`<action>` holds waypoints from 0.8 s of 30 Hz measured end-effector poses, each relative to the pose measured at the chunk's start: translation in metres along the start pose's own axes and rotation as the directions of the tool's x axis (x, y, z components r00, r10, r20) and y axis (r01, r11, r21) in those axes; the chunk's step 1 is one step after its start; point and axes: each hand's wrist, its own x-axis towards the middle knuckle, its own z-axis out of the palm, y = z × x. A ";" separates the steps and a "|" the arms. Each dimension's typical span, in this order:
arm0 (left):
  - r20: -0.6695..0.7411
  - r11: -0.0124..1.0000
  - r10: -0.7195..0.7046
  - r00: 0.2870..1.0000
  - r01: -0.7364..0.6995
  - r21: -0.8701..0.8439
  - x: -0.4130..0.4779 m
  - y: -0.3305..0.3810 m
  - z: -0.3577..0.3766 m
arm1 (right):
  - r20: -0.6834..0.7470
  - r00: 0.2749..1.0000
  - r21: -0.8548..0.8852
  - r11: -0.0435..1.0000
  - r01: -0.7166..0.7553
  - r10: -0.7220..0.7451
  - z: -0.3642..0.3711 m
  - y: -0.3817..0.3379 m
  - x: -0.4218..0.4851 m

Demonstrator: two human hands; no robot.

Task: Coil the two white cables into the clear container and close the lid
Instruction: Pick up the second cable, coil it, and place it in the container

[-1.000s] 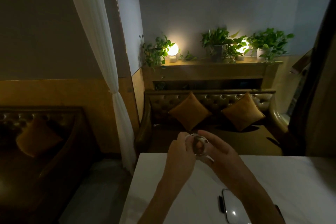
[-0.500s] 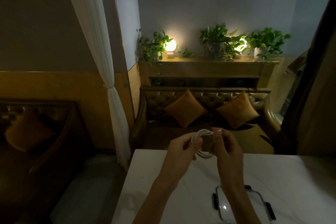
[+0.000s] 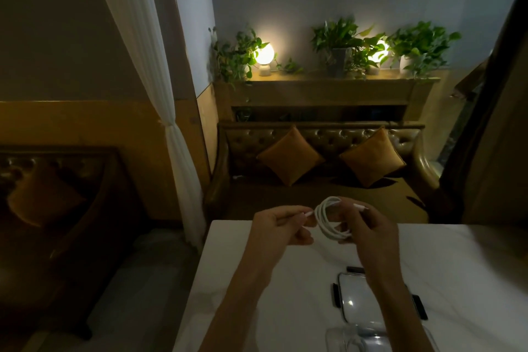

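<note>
head view: above the far edge of the table (image 3: 257, 294) the right hand (image 3: 368, 234) curls its fingers round 1 coiled white cable (image 3: 325, 217), the left hand (image 3: 278, 227) pinching its loose end.

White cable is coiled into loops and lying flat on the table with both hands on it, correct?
Not lying flat: the head view shows the coiled white cable held up off the table, right hand gripping the loops, left hand pinching one end.

Smooth plastic cable (image 3: 322, 220), glossy marble-look table (image 3: 457, 266), shiny tufted leather sofa (image 3: 328, 140).
</note>
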 end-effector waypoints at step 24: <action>0.040 0.973 -0.178 0.983 0.170 0.155 0.009 -0.103 0.075 | 0.016 0.975 -0.201 0.956 -0.215 0.222 -0.056 0.093 -0.019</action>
